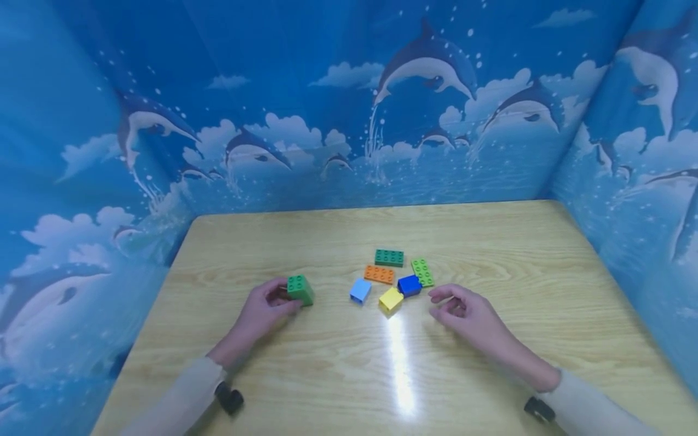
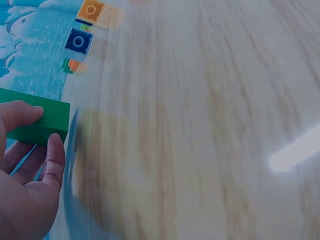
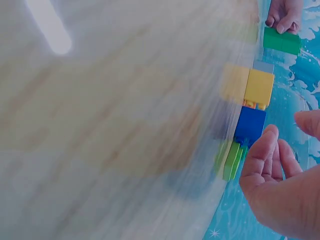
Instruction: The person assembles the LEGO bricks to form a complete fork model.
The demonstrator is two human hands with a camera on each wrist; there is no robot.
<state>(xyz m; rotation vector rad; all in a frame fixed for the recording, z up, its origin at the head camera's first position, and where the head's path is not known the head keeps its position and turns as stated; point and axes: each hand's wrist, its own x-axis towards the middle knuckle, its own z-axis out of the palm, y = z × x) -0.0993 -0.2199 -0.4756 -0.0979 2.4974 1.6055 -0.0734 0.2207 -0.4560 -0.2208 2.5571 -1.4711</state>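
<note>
My left hand [image 1: 266, 307] grips a stack of green building bricks [image 1: 301, 290] at the left of the group. A seam between two joined bricks [image 2: 54, 119] shows in the left wrist view, with the thumb across one face and fingers around the other sides. My right hand [image 1: 470, 312] holds nothing, its fingers loosely bent over the table's right half. Nearest to it are a dark blue brick [image 1: 409, 285] and a flat lime-green brick [image 1: 422, 272]. A yellow brick [image 1: 391, 300] lies just left of the dark blue one.
A light blue brick [image 1: 360, 291], an orange brick [image 1: 378, 274] and a dark green brick [image 1: 389, 257] lie mid-table, between the hands and farther back. The wood-grain table [image 1: 272, 242] meets a dolphin-printed curtain [image 1: 305, 121] at its back and sides.
</note>
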